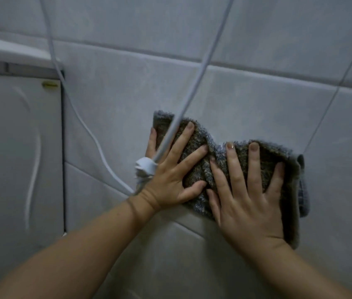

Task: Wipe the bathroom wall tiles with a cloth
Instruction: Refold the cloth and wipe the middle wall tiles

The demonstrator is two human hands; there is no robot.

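Pressed flat to the wall tiles (246,100) at lower right of frame: terry cloth (198,167), long axis left-right. Left hand (170,178) and right hand (246,199) both spread, straight-fingered, clasping nothing. Hanging white cord (194,87) crossed the cloth's left end, nearer the left hand.

Big pale grey wall tiles (246,35) with thin grout lines. Left of the left hand (170,169), a white cabinet door (17,147) under a white ledge (8,50). White cords (211,48) hanging down above the hand. Dim, soft light.
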